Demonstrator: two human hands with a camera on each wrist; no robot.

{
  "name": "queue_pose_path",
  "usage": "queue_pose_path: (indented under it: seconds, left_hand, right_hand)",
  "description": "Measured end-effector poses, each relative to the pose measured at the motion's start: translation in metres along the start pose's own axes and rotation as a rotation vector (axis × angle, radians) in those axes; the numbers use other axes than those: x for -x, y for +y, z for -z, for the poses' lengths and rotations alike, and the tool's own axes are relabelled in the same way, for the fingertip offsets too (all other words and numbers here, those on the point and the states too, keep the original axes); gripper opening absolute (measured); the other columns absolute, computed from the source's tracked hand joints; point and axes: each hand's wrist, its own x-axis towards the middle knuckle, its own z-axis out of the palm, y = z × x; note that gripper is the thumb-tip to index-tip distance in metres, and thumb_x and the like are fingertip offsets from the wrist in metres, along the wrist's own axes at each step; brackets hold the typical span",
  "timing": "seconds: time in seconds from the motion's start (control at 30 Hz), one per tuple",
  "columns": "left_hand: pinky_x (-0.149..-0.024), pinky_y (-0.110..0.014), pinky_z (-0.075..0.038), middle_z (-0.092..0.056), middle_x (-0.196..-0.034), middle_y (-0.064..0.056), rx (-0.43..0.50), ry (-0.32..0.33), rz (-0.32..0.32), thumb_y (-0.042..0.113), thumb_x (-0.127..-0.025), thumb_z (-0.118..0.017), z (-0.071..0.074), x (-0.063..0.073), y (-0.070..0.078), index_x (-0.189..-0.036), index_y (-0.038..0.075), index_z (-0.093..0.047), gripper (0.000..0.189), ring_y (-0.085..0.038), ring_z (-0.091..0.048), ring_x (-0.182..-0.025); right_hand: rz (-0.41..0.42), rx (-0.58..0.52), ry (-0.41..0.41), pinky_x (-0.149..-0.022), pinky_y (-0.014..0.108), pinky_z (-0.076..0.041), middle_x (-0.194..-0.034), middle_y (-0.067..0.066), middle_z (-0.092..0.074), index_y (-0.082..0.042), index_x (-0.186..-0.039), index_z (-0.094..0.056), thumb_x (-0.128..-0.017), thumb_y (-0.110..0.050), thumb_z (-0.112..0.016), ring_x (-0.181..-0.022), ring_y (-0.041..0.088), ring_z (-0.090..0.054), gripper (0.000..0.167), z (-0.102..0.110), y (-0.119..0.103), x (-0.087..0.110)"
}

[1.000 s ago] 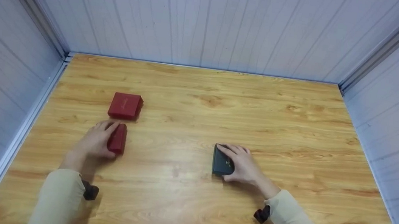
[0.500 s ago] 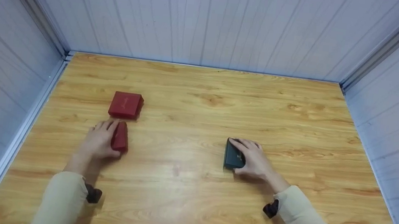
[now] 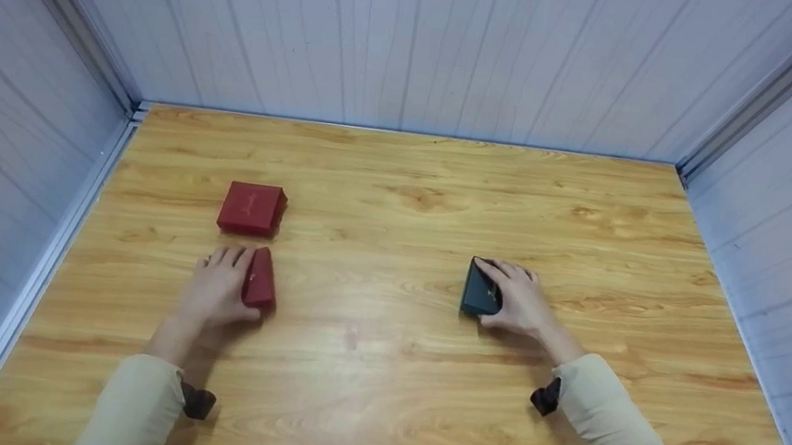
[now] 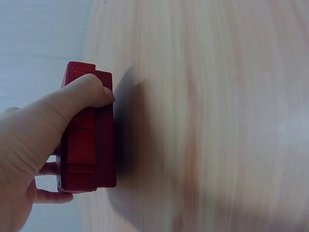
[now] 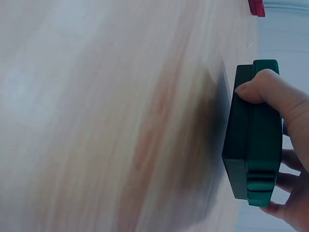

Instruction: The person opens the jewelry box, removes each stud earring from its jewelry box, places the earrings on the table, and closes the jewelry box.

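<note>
In the head view my left hand (image 3: 223, 290) grips a small red box (image 3: 261, 283) from its left side, thumb at the near end and fingers at the far end. The left wrist view shows the thumb pressed across that red box (image 4: 83, 150), with a shadow on the tabletop beside it. To the right, my right hand (image 3: 521, 302) holds a dark green box (image 3: 479, 293) with small gold lettering on top. The right wrist view has the thumb across the green box (image 5: 263, 128) and several fingers behind it.
A larger red box (image 3: 250, 209) with faint lettering sits on the wooden table (image 3: 353, 384) just beyond the left hand. Pale panel walls (image 3: 403, 42) close in the table at the back and both sides. Dark wrist cameras hang at both cuffs.
My right hand has carried the green box away from me and to the right. My left hand has shifted right with the small red box, which is now slightly turned. The larger red box stays put.
</note>
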Motion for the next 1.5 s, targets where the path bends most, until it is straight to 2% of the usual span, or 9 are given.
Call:
queue_pose_path:
  seconds: [0.37, 0.57, 0.97, 1.27, 1.5]
  left_hand:
    - [-0.084, -0.056, -0.032, -0.038, -0.127, -0.025, 0.037, 0.019, -0.021, 0.043, -0.054, -0.079, 0.002, -0.003, 0.040, -0.133, -0.006, -0.031, 0.105, -0.040, -0.033, -0.114]
    - [-0.085, -0.056, -0.032, -0.037, -0.129, -0.024, 0.055, -0.007, -0.041, 0.042, -0.055, -0.078, -0.001, -0.007, 0.061, -0.134, -0.005, -0.029, 0.104, -0.038, -0.033, -0.114]
    - [-0.087, -0.054, -0.032, -0.037, -0.130, -0.021, 0.080, -0.020, -0.056, 0.042, -0.053, -0.079, -0.007, -0.010, 0.094, -0.135, -0.002, -0.030, 0.105, -0.036, -0.034, -0.115]
    - [-0.084, -0.052, -0.033, -0.041, -0.127, -0.019, 0.092, 0.003, -0.088, 0.042, -0.051, -0.078, -0.013, -0.012, 0.119, -0.133, -0.003, -0.033, 0.104, -0.033, -0.036, -0.112]
    - [-0.085, -0.051, -0.033, -0.041, -0.127, -0.018, 0.084, -0.025, -0.110, 0.043, -0.051, -0.077, -0.016, -0.014, 0.132, -0.134, -0.002, -0.032, 0.105, -0.032, -0.036, -0.112]
  right_hand:
    - [-0.050, 0.007, 0.027, -0.092, 0.057, -0.021, -0.132, 0.020, -0.038, -0.015, -0.137, -0.034, -0.061, -0.031, -0.078, -0.117, 0.038, -0.035, 0.090, 0.007, 0.011, -0.010]
    - [-0.084, 0.009, 0.042, -0.091, 0.058, -0.021, -0.132, 0.022, -0.037, -0.014, -0.137, -0.035, -0.061, -0.031, -0.079, -0.116, 0.039, -0.035, 0.089, 0.009, 0.018, -0.016]
    - [-0.178, -0.020, 0.048, -0.091, 0.058, -0.018, -0.134, 0.024, -0.034, -0.012, -0.138, -0.032, -0.064, -0.030, -0.077, -0.119, 0.040, -0.030, 0.088, 0.013, 0.032, -0.028]
    - [-0.248, -0.018, 0.088, -0.089, 0.059, -0.017, -0.133, 0.025, -0.034, -0.010, -0.137, -0.033, -0.065, -0.030, -0.077, -0.117, 0.043, -0.032, 0.087, 0.015, 0.045, -0.035]
    - [-0.294, -0.016, 0.108, -0.089, 0.057, -0.017, -0.133, 0.024, -0.034, -0.010, -0.137, -0.033, -0.065, -0.031, -0.076, -0.117, 0.042, -0.031, 0.086, 0.017, 0.050, -0.040]
